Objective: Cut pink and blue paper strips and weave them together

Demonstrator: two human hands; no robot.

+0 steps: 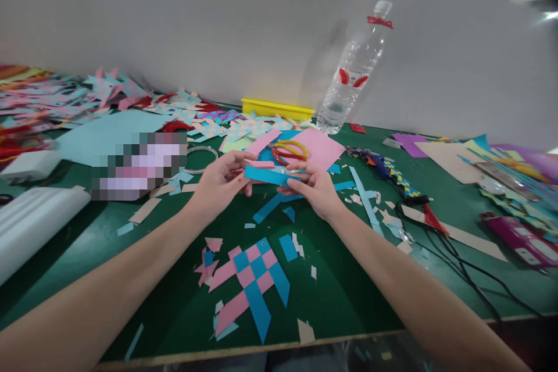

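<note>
My left hand (222,179) and my right hand (314,187) are raised over the green table (340,296), and both pinch a blue paper strip (270,176) stretched between them. A pink strip (260,164) lies against the left fingers, just above the blue one. Below my hands, close to the near edge, lies a woven pink-and-blue paper piece (253,282) with loose strip ends. Just beyond my hands, scissors with red and yellow handles (290,150) rest on a pink paper sheet (316,148).
A clear plastic bottle (355,72) stands by the white wall beside a yellow tray (276,108). Paper scraps and woven pieces (126,93) cover the left. A glue gun (377,161) with black cables (457,256) lies right; a white roll (32,221) left.
</note>
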